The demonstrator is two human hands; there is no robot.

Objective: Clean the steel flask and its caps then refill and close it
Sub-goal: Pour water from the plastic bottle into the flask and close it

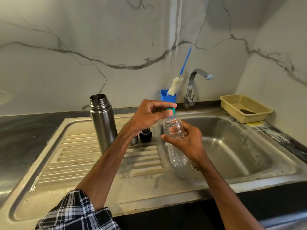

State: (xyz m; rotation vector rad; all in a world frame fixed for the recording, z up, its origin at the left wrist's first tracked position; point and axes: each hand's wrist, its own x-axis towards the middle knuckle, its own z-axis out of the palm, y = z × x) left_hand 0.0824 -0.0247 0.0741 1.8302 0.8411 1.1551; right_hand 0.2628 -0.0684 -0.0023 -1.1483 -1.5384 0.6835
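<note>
The open steel flask (103, 120) stands upright on the ribbed drainboard (79, 156), without a cap. Behind my left forearm lie its black inner stopper (145, 135) and, mostly hidden, the steel cup cap (133, 141). My right hand (186, 140) grips a clear plastic bottle (174, 130) around its middle, held tilted over the sink's left edge. My left hand (149, 115) pinches the bottle's green screw cap (172, 111) at the neck.
The sink basin (232, 143) with its drain lies to the right, the tap (194, 87) behind it. A blue holder (167, 97) with a bottle brush (176, 85) stands at the wall. A beige basket (245, 107) with a dark scrubber sits at the back right.
</note>
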